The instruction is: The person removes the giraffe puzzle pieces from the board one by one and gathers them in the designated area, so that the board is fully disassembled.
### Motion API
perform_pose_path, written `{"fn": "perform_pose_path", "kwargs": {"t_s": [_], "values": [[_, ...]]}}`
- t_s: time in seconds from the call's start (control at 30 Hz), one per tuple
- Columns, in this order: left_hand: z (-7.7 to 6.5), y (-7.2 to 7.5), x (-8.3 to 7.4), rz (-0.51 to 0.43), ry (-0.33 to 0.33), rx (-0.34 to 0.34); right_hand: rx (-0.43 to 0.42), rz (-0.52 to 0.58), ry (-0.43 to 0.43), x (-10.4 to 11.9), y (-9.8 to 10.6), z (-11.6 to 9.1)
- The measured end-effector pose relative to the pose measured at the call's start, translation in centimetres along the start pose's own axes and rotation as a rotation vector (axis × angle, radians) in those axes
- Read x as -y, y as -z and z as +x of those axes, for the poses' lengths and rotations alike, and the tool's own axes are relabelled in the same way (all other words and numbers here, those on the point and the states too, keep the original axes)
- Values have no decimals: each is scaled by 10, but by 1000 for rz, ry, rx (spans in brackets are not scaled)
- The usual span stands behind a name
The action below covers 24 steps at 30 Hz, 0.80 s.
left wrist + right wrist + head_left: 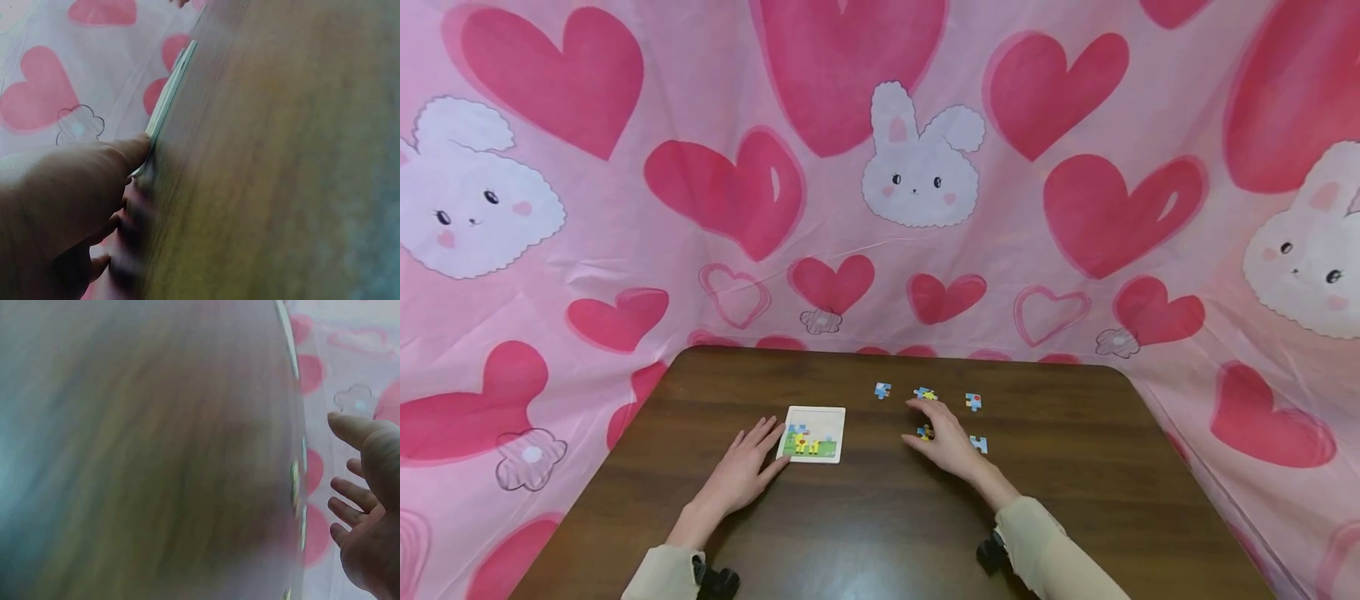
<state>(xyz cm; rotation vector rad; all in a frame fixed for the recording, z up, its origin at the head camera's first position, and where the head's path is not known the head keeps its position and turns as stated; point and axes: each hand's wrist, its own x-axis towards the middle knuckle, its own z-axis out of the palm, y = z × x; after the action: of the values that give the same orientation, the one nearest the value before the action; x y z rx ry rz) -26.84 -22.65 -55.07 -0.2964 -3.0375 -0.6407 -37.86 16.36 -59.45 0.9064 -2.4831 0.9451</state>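
A small white-framed jigsaw board (pixel 822 419) lies on the table in the head view, its lower part filled with a picture of yellow animals on green. My left hand (pixel 741 471) touches its left side with outstretched fingers and thumb; the left wrist view shows the thumb (pixel 132 151) at the board's edge. To the right, my right hand (pixel 951 446) hovers among loose jigsaw pieces, fingers spread and nothing held. A yellow-and-brown piece (pixel 927 432) shows between its thumb and fingers. A yellow-and-blue piece (pixel 926 392) lies just beyond the fingertips.
Other loose pieces lie around the right hand: a blue one (pixel 882 390) at back left, one with a red spot (pixel 973 401) at back right, and a light-blue one (pixel 979 444) beside the hand. Behind the brown wooden table (pixel 865 517) hangs a pink heart-patterned cloth (pixel 842 225).
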Motion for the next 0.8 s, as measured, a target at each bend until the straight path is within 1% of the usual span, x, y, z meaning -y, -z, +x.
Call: {"fn": "perform_pose_path", "kwargs": {"t_s": [0.03, 0.17, 0.2, 0.23, 0.27, 0.4, 0.47, 0.53, 0.6, 0.7, 0.77, 0.8], "values": [[-1, 0, 0, 2, 2, 2, -4, 9, 26, 1, -4, 3], [-1, 0, -1, -3, 5, 2, 16, 68, 56, 25, -10, 20], [-2, 0, -1, -5, 5, 2, 22, 76, 56, 30, -14, 24], [-2, 0, -1, -5, 5, 1, 24, 92, 47, 29, -25, 27], [-2, 0, 0, -4, 5, 0, 33, 98, 38, 35, -30, 31], [-2, -2, 2, -1, -2, -1, 63, 108, 40, 47, -62, 39], [-2, -3, 3, -1, -7, -2, 92, 104, 47, 57, -73, 43], [-3, -3, 3, -3, -10, -3, 123, 105, 37, 65, -84, 47], [-3, -3, 3, -5, -10, -4, 163, 112, 8, 72, -95, 52], [-3, -2, 4, -5, -10, -4, 219, 134, -34, 85, -105, 60], [-2, -2, 4, -3, -11, -5, 247, 140, -41, 99, -103, 65], [-1, -1, 4, -1, -13, -7, 252, 120, -25, 103, -104, 67]]}}
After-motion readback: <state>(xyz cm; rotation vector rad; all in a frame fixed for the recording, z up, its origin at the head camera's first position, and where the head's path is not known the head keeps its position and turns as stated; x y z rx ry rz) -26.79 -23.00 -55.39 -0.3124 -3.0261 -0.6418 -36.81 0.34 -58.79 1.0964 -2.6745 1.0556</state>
